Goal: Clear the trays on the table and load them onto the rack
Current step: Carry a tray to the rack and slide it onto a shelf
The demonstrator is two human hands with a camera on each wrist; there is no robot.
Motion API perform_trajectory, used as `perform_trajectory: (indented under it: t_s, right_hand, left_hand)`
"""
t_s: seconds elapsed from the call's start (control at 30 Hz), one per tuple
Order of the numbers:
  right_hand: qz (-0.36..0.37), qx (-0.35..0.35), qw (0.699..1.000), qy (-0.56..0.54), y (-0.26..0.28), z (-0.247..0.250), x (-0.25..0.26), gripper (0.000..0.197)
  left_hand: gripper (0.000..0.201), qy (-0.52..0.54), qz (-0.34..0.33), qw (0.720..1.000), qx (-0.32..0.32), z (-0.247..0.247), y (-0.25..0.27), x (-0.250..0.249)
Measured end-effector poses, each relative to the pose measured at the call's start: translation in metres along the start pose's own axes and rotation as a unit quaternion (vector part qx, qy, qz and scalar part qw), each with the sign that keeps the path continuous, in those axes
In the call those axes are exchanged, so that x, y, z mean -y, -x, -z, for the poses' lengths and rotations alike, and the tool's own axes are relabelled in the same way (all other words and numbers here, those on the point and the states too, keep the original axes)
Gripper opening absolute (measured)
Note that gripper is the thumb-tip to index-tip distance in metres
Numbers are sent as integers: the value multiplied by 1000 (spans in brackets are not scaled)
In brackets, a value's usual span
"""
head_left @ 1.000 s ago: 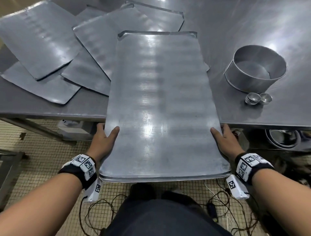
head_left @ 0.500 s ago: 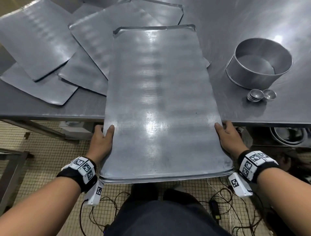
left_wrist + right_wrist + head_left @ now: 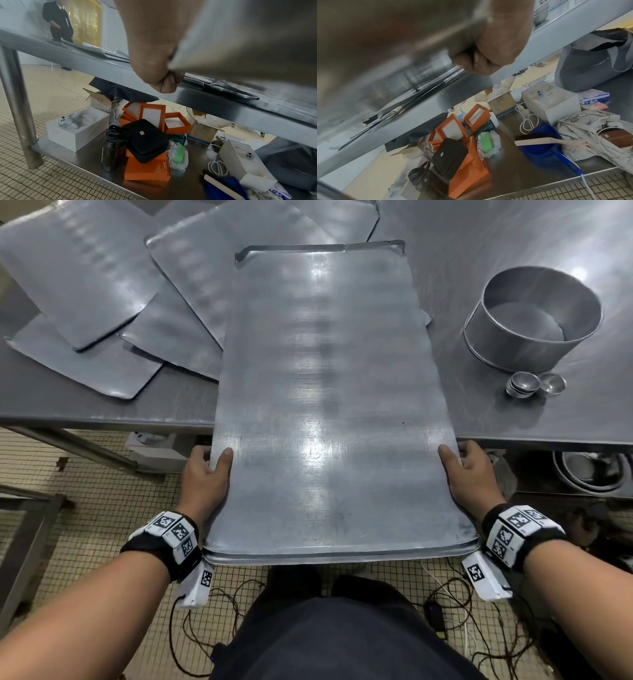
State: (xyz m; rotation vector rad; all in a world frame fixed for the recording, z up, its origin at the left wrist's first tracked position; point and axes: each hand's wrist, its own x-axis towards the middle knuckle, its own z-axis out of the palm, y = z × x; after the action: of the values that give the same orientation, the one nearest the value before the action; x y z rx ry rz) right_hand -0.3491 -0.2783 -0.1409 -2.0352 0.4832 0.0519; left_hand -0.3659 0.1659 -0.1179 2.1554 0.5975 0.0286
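Tray (image 3: 329, 405) in 2 hands (both gripping)

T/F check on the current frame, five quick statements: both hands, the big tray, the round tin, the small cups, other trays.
1. Both hands grip the large flat metal tray by its long side edges. True: left hand, right hand.
2. The tray lies wholly on the steel table. False: its near end overhangs the table edge.
3. The round metal cake tin sits on the tray. False: it stands on the table, right of the tray.
4. Small metal cups sit beside the tin. True.
5. No other trays remain. False: several flat metal trays overlap at left.
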Motion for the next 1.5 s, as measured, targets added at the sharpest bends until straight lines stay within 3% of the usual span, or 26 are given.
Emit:
perform_trajectory:
  t_s: [0.07,0.3,0.47,0.6,0.77,0.93,1.07,1.23,1.4,1.5]
  right_hand:
    - [15,-1,1000,-8,3,4,1,20]
    - [63,-2,998,-23,4,21,16,34]
    - [94,-8,993,-67,0,27,47,29]
    - [139,-29,988,-62,-8,31,81,27]
    - [219,-36,974,-52,-17,34,140,11]
    - [269,-41,961,-45,-25,26,199,14]
    - [313,-31,947,-70,-23,9,246,13]
    - [364,-3,926,-104,-23,-27,306,16]
    - [403,50,903,-140,-12,-82,378,22]
    - [428,68,887,-158,-2,-123,419,20]
  left_hand:
    - [30,12,3,1000,4,1,5,0]
    - [23,57,-15,998,-25,8,26,-14]
    - [24,80,-52,993,-70,23,25,-27]
    - [25,100,-76,986,-114,45,17,-41]
    - [21,115,-118,973,-161,82,7,-61]
    - [23,106,-139,960,-220,127,-3,-76]
    - [29,131,-147,947,-253,166,-9,-82]
    - [22,136,-149,931,-305,222,-3,-91]
    - [37,111,-138,908,-379,299,-17,-71]
    - [30,117,-150,890,-414,345,-14,-66]
